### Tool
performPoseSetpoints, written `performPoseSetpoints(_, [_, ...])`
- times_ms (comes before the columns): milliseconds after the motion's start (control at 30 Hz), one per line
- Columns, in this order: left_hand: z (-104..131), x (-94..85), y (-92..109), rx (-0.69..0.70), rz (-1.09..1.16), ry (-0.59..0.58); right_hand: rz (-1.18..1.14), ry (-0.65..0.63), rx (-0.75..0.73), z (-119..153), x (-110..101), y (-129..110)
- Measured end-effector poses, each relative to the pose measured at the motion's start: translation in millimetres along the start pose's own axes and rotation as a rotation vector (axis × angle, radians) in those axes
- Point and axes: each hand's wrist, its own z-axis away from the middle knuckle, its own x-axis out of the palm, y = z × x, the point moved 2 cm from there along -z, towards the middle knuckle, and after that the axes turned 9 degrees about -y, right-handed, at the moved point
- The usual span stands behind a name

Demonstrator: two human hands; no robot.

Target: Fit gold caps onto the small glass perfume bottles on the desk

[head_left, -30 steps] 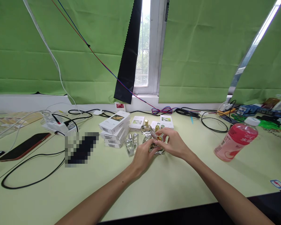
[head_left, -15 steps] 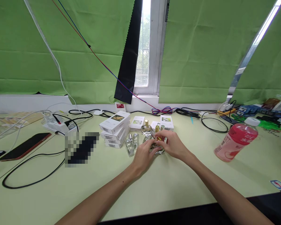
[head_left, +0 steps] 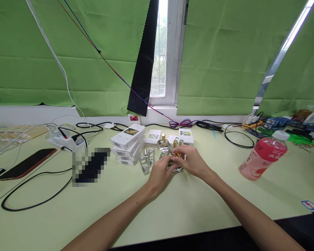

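Several small glass bottles stand grouped at the middle of the pale green table (head_left: 199, 205). My left hand (head_left: 160, 173) is closed at the near side of the group, its fingertips on a clear glass bottle (head_left: 177, 169). From the right, my right hand (head_left: 193, 160) reaches in with bent fingers at a gold-capped bottle (head_left: 175, 143); what its fingertips hold is too small to make out. Behind them stands a round bottle with a gold cap (head_left: 163, 142). Left of my left hand are slim clear bottles (head_left: 144, 163).
A stack of white boxes (head_left: 128, 137) is left of the bottles, with more white boxes (head_left: 153, 136) behind. A pink drink bottle (head_left: 263, 157) stands right. Phones (head_left: 27, 164), a power strip (head_left: 66, 139) and cables lie left; coiled cables (head_left: 210, 126) run along the wall.
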Motion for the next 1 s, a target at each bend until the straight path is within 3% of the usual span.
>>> performPoseSetpoints(200, [0.4, -0.7, 0.1, 0.007, 0.008, -0.011, 0.002, -0.03, 0.02, -0.1, -2.7, 1.4])
performPoseSetpoints(500, [0.5, -0.3, 0.5, 0.014, 0.017, -0.011, -0.078, -0.094, -0.073, 2.2, -13.5, 2.8])
performPoseSetpoints(1000, [-0.1, -0.7, 1.2, 0.053, -0.013, 0.008, -0.004, -0.016, -0.068, 1.6, -6.6, -0.1])
